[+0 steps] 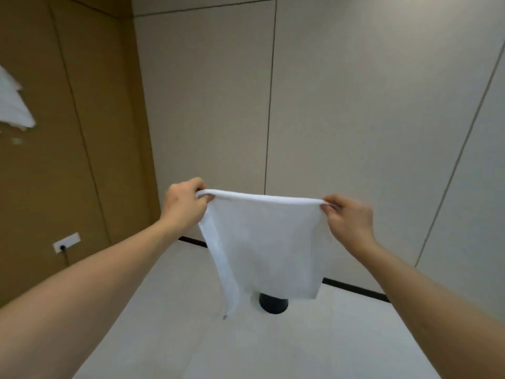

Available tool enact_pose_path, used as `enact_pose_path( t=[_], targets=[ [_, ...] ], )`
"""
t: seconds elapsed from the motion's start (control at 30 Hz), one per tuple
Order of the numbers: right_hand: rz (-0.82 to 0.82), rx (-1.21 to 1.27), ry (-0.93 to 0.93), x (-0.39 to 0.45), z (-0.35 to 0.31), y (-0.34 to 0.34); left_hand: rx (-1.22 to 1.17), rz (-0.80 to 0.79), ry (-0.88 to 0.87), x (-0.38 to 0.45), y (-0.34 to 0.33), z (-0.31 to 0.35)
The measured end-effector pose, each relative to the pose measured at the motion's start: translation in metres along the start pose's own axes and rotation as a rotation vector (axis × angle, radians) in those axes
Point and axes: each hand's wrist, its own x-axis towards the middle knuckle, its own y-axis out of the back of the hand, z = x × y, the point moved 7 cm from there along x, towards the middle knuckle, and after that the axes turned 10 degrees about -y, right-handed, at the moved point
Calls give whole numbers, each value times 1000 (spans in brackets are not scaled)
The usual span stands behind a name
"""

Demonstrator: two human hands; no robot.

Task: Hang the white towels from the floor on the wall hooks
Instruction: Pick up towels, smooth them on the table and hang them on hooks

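Observation:
A white towel (262, 242) hangs stretched in front of me, above the pale floor. My left hand (184, 203) pinches its upper left corner and my right hand (348, 220) pinches its upper right corner, so the top edge runs taut between them. The cloth drops down with a long strip trailing at its lower left. A second white towel (13, 105) hangs on the brown wall at the far left edge; the hook under it is hidden.
A black round object (273, 303) stands on the floor, partly behind the towel's lower edge. A white wall socket (66, 242) with a cable sits low on the brown wall (82, 132). Beige panelled walls (355, 105) close the corner ahead.

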Motion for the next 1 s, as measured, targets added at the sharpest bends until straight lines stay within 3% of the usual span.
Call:
enact_pose_path(
  t=[0.37,0.73,1.0],
  targets=[
    [-242,61,192,65,-157,-247,218,147,236,40,87,-206],
    [-389,230,305,104,-357,-488,266,105,329,130,180,-444],
    [-587,316,325,114,-480,-640,390,134,454,157,232,-588]
  ],
)
